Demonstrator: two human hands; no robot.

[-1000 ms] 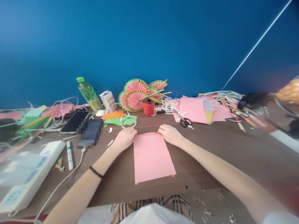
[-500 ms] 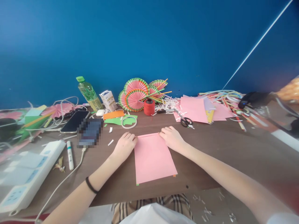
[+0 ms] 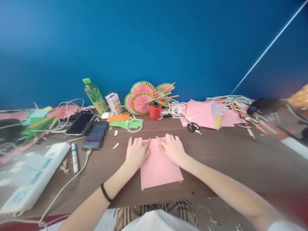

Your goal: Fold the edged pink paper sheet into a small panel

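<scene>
A pink sheet of paper (image 3: pixel 161 171) lies flat on the brown table before me, with a narrow fold along its far edge. Bits of green and orange show at its near corners. My left hand (image 3: pixel 137 152) rests on the far left part of the sheet, fingers stretched out and index tip at the fold. On the far right part lies my right hand (image 3: pixel 172 149), its fingers spread and index tip also pressing near the fold. The two index fingertips are a little apart. Neither hand grips anything.
Behind the sheet stand a red thread spool (image 3: pixel 155 111) and pleated paper fans (image 3: pixel 142 99). Scissors (image 3: pixel 192 126) lie beside pink papers (image 3: pixel 201 112). To the left are a bottle (image 3: pixel 95 98), a tape ring (image 3: pixel 134 125), a phone (image 3: pixel 80 124), a marker (image 3: pixel 74 158) and a power strip (image 3: pixel 39 178).
Both hands have shifted inward from the sheet's far corners. Their fingers have gone from curled at the corners to stretched out along the folded edge. The paper stays in place.
</scene>
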